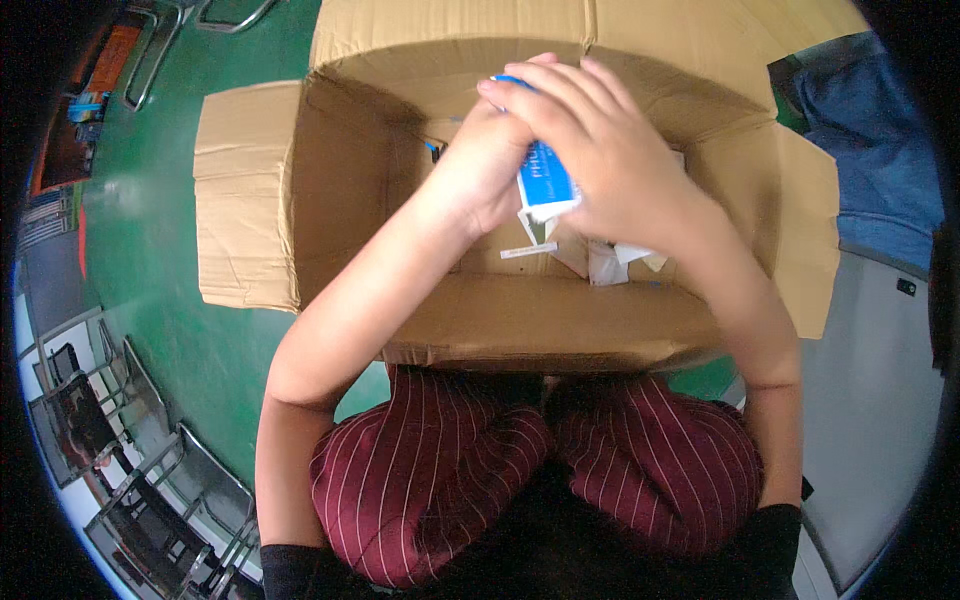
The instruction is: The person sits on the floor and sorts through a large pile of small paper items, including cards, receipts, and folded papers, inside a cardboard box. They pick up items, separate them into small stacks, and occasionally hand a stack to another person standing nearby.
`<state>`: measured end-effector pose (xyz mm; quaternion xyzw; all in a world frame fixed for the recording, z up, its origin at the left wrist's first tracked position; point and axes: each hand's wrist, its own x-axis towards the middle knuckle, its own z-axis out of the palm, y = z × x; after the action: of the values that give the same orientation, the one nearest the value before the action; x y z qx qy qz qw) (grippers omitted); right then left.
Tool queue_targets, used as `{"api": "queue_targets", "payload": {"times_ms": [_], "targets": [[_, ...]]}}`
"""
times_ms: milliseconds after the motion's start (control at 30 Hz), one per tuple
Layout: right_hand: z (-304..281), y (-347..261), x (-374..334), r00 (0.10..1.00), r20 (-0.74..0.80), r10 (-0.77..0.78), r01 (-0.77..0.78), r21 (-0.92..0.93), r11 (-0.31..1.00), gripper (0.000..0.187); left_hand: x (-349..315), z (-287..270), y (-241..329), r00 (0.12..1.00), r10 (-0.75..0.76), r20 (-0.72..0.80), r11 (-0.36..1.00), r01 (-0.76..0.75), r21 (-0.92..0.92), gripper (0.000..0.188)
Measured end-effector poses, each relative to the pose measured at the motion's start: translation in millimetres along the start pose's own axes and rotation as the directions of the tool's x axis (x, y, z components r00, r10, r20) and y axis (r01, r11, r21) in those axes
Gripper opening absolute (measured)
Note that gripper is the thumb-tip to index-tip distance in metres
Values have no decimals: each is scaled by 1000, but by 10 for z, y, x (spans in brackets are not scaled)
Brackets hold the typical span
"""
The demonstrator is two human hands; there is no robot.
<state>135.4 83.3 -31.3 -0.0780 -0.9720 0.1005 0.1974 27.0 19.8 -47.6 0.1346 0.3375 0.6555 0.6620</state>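
- Left hand (490, 160) and right hand (605, 135) press together, clamped around blue pack (547, 180), likely to steady it.
- Carton (540, 325) below: flaps (245, 195) splayed, likely for access.

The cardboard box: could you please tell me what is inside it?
A white strip and pale pieces lie in the cardboard box; the left hand, right hand and blue packet hide its middle.

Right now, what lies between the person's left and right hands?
A blue packet lies between the left hand and the right hand, partly hidden by them, as the head view shows.
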Motion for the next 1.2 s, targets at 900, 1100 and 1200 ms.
{"api": "queue_targets", "payload": {"times_ms": [900,1100,1200], "targets": [[1597,1130,-980,702,494,513,-573,-37,819,50,-230,-736,-244,952,-252,-175,943,201,-265,40],[1148,1068,-678,571,655,495,-820,424,385,37,-239,-894,-361,928,-268,-260,956,222,-193,36],[864,832,-485,586,655,478,-688,713,-133,33,-257,-928,-377,935,-216,-280,972,180,-151,43]]}}
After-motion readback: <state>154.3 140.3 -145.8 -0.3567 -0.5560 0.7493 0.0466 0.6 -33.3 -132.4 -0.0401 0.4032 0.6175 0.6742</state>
